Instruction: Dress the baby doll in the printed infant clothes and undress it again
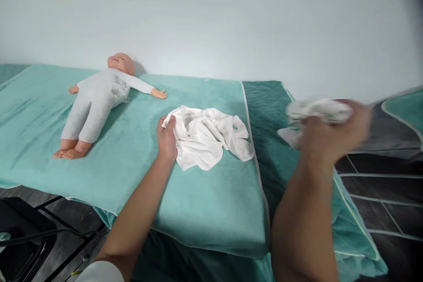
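Note:
A baby doll (95, 101) in a pale grey suit lies on its back at the far left of a teal towel (205, 202), arms spread. A crumpled white baby garment (208, 136) lies on the towel near its right edge. My left hand (167, 139) rests on the garment's left edge, its fingers closed on the cloth. My right hand (330, 130), blurred by motion, is raised over the quilted teal cover and is closed around a bunched white cloth (317, 110).
The towel covers a padded table against a pale wall. A darker quilted teal cover (267, 110) lies to its right. Dark tiled floor (380, 194) shows at the right. A black chair (23, 238) stands at the lower left.

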Action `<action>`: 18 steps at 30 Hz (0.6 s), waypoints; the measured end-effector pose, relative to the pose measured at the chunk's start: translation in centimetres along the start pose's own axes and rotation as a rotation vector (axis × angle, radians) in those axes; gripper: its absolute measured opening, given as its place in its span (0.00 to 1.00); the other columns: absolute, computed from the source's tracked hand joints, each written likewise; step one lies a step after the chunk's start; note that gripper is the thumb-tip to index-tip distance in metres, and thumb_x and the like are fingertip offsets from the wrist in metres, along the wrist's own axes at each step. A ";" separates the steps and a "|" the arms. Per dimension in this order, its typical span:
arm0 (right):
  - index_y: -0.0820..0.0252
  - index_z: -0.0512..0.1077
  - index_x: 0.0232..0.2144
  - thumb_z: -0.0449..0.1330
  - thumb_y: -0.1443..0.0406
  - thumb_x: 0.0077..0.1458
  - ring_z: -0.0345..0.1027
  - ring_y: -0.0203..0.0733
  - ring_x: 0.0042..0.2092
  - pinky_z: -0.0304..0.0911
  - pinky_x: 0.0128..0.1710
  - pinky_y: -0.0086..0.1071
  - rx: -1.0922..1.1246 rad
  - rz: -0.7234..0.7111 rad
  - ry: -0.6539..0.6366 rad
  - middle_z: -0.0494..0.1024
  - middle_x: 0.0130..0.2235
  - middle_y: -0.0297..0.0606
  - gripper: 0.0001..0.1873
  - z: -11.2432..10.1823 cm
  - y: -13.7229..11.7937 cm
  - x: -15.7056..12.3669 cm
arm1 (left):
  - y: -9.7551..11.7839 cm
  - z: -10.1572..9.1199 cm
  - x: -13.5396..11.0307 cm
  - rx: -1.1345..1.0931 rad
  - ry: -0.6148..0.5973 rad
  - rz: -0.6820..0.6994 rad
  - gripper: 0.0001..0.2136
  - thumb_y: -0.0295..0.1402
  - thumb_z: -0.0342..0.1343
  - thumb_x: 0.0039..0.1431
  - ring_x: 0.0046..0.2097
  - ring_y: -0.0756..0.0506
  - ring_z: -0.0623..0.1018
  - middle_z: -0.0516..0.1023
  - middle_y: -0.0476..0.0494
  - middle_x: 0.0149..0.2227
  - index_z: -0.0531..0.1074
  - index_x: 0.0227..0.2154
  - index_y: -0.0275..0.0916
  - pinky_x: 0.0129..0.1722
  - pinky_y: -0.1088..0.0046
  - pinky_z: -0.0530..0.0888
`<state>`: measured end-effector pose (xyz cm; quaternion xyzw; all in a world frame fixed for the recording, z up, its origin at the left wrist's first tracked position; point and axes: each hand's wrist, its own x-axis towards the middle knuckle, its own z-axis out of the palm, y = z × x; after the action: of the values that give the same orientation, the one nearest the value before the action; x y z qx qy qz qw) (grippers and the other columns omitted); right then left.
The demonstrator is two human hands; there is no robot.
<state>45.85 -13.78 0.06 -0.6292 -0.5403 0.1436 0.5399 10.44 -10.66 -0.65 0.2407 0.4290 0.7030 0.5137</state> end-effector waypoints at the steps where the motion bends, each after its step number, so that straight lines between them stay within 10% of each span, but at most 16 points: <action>1: 0.51 0.73 0.49 0.65 0.61 0.52 0.61 0.71 0.63 0.58 0.59 0.63 -0.169 0.115 0.162 0.75 0.54 0.50 0.20 0.8 0.4 0.2 | 0.0 0.0 0.0 0.000 -0.002 0.001 0.19 0.43 0.72 0.47 0.31 0.52 0.73 0.74 0.54 0.29 0.71 0.34 0.39 0.35 0.75 0.69; 6: 0.58 0.69 0.58 0.68 0.60 0.48 0.61 0.70 0.64 0.54 0.62 0.62 -0.535 0.400 0.127 0.68 0.63 0.60 0.34 4.0 1.0 1.2 | 0.0 -0.1 0.0 -0.009 -0.013 -0.001 0.20 0.42 0.73 0.46 0.31 0.52 0.74 0.74 0.54 0.30 0.71 0.34 0.39 0.35 0.76 0.70; 15: 0.55 0.66 0.58 0.59 0.51 0.57 0.73 0.60 0.55 0.66 0.54 0.49 -0.579 0.322 0.248 0.78 0.53 0.52 0.29 3.6 -1.9 -0.5 | -0.2 -0.3 0.2 -0.013 -0.027 -0.003 0.18 0.42 0.72 0.47 0.30 0.52 0.73 0.74 0.53 0.29 0.71 0.34 0.38 0.32 0.77 0.70; 18: 0.56 0.67 0.57 0.61 0.50 0.54 0.73 0.60 0.53 0.67 0.52 0.49 -0.589 0.317 0.089 0.78 0.53 0.51 0.31 5.0 -2.3 -0.9 | -0.2 -0.3 0.3 -0.012 -0.032 -0.005 0.18 0.42 0.71 0.47 0.30 0.52 0.74 0.75 0.53 0.30 0.71 0.35 0.38 0.33 0.76 0.71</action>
<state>40.48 -12.26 -0.24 -0.8399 -0.4300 0.0359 0.3292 10.18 -10.46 -1.05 0.2477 0.4170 0.7004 0.5236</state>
